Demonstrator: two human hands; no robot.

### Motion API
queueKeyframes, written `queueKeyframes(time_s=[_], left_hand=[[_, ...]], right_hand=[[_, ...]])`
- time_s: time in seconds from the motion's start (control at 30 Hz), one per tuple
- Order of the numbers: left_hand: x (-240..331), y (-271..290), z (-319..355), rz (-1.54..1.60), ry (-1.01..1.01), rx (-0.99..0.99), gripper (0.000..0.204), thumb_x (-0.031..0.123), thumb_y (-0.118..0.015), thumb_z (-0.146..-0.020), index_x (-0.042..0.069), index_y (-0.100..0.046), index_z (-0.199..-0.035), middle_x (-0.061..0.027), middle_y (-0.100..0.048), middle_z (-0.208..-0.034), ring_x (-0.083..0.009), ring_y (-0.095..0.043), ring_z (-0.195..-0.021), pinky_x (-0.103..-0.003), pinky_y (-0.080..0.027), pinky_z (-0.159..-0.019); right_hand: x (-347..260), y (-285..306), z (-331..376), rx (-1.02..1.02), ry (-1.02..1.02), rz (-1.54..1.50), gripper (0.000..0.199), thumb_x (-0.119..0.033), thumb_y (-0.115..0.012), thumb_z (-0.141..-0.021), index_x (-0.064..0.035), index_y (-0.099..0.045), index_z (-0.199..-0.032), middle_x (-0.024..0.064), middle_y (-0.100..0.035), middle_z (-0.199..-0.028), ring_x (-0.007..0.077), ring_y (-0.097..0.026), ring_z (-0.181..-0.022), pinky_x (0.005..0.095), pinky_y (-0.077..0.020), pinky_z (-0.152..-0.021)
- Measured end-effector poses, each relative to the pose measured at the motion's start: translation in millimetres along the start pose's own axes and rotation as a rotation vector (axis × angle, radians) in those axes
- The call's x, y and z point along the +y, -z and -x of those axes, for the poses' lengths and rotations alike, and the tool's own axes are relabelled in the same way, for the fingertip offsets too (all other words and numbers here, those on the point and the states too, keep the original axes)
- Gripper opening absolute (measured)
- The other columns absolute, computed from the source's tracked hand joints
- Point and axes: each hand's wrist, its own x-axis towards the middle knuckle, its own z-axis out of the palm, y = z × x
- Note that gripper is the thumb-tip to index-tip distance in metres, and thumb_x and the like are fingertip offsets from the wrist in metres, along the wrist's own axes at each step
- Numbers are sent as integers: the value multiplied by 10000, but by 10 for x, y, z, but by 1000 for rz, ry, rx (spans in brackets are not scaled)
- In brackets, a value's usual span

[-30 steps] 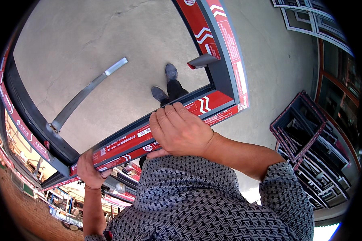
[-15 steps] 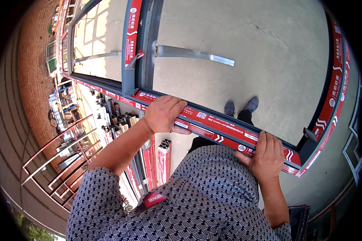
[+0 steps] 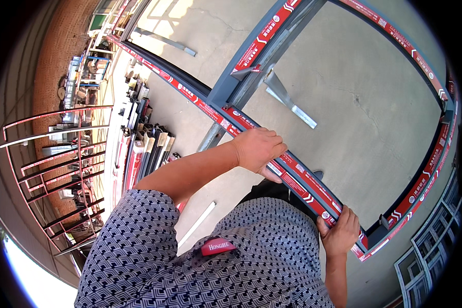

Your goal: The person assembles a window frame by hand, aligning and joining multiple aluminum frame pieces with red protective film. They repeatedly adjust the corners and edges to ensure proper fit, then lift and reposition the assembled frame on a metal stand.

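A large window frame, dark grey with red printed protective film, stretches across the view and is held at its near rail. My left hand wraps over that rail just right of the crossbar, its thumb on the near face. Farther right, my right hand grips the same rail close to the corner, fingers on top and thumb on the near side. A flap of film peels up from the crossbar's end. Beneath the opening shows a silvery metal support.
Bundled long profiles stand to the left, with a red-and-white barred framework beyond them. On the floor near my left side lies a white strip. Pale grey frames stand at the right edge.
The window frame now appears more steeply slanted, its right end nearer and its crossbar farther right in view. Both hands keep their grip on the rail as my view and body turn.
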Motion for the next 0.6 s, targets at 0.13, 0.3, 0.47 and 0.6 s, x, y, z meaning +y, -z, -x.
queueKeyframes(time_s=[0.13,0.3,0.47,0.6], left_hand=[[34,68,17,8,17,-43,804,801,-782,-831,60,-712,-1136,-87,-690,-996,-292,-708,-985,-410,-584,-900],[-9,-23,-2,44,-4,14,775,818,-757,-840,70,-700,-1032,-79,-678,-954,-287,-696,-954,-410,-577,-869],[-11,-47,40,89,-2,61,764,812,-757,-835,63,-711,-981,-79,-683,-929,-297,-699,-948,-421,-578,-853],[-21,-92,26,161,-16,112,740,779,-774,-831,51,-717,-946,-96,-697,-914,-309,-710,-944,-433,-585,-843]], right_hand=[[16,14,1,-15,13,0,873,-715,-743,-929,53,-641,-1332,244,-705,-1198,458,-679,-1065,550,-562,-931],[-19,83,-38,-18,20,33,841,-728,-660,-979,42,-635,-1317,243,-690,-1148,462,-663,-1022,551,-551,-882],[-98,161,-97,-38,49,45,774,-698,-607,-1029,28,-639,-1295,236,-669,-1094,466,-654,-986,546,-534,-846],[-42,171,-80,-81,27,49,785,-691,-645,-999,35,-623,-1297,244,-668,-1108,475,-641,-994,560,-523,-857]])
